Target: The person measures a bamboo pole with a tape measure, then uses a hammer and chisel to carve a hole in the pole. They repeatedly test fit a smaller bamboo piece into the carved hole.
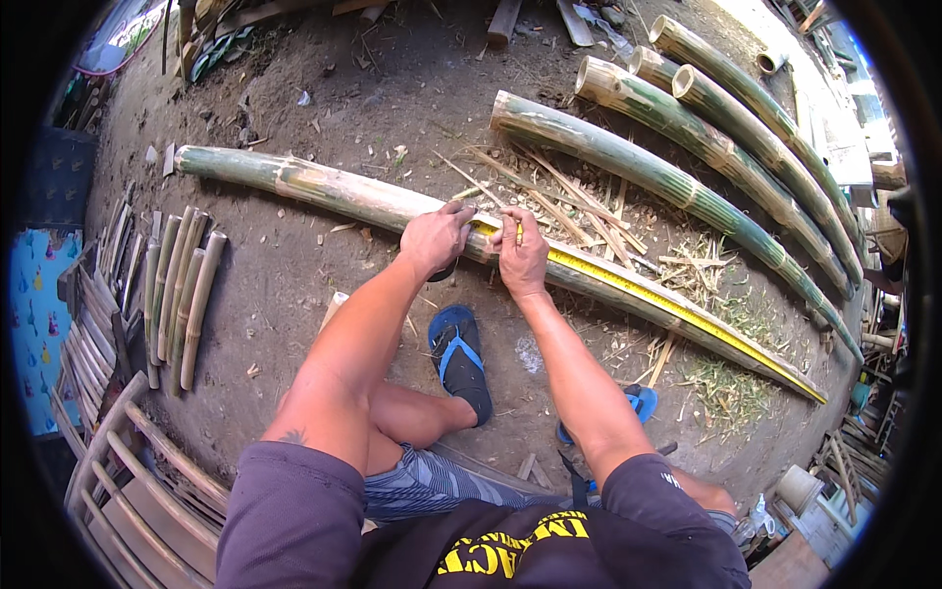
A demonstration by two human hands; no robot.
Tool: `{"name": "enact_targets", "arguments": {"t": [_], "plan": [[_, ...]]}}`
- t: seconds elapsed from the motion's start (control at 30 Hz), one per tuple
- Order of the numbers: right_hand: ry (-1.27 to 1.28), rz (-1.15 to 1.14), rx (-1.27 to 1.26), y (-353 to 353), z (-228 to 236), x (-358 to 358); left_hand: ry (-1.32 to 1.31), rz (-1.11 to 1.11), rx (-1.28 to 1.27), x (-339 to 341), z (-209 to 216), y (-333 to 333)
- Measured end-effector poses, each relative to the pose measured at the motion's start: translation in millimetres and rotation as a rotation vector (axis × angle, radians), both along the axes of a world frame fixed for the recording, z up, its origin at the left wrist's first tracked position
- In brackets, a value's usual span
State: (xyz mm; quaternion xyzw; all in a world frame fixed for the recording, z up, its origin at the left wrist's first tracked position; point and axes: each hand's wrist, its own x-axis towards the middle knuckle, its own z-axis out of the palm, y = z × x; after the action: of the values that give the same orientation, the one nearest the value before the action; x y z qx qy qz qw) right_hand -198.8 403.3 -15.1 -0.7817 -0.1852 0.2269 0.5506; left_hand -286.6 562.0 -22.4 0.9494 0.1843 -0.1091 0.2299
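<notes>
A long bamboo pole (pixel 343 187) lies crosswise on the dirt in front of me. A tape measure's yellow blade (pixel 638 288) runs along its top, from my hands to the right end. My left hand (pixel 432 239) is closed around the near end of the tape; a dark rounded part, perhaps its case, shows beneath the palm. Close beside it, my right hand (pixel 523 257) rests at the pole with fingers pinched over the blade. A bit of yellow shows at those fingertips, but what they grip is mostly hidden.
Several thick bamboo poles (pixel 638 177) lie at the far right. Split strips (pixel 579 201) and shavings (pixel 726 383) litter the ground beyond my pole. Short bamboo pieces (pixel 182 294) lie at left, near a slatted bamboo frame (pixel 157 471). My sandaled foot (pixel 459 363) stands close to the pole.
</notes>
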Motion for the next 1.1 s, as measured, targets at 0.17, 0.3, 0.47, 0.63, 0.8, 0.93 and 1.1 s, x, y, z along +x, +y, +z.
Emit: {"name": "enact_targets", "arguments": {"t": [0.17, 0.3, 0.47, 0.63, 0.8, 0.93, 1.1], "plan": [[-0.574, 0.570, -0.599, -4.4, 2.5, 20.8, 0.028, -0.030, -0.032, 3.4, 9.0, 4.2], [-0.579, 0.753, -0.807, -9.4, -4.6, 29.5, 0.061, -0.126, -0.016, 1.9, 17.6, 20.0], [-0.531, 0.824, -0.784, -24.2, -1.7, 47.8, 0.127, -0.151, 0.049, -16.9, 39.8, 56.4], [-0.557, 0.711, -0.875, -129.9, 6.0, 79.6, 0.192, -0.165, 0.010, -17.7, 44.9, 63.4], [-0.507, 0.579, -1.006, -298.0, 24.1, 139.0, 0.132, -0.164, -0.043, 6.6, 28.2, 23.3], [-0.395, 0.498, -1.328, -384.3, 56.9, 176.8, 0.059, -0.110, 0.006, 22.5, 23.1, -17.0], [-0.550, 0.369, -0.943, -342.4, 61.6, 155.9, 0.036, -0.077, -0.052, 42.5, 18.7, -48.4]]}}
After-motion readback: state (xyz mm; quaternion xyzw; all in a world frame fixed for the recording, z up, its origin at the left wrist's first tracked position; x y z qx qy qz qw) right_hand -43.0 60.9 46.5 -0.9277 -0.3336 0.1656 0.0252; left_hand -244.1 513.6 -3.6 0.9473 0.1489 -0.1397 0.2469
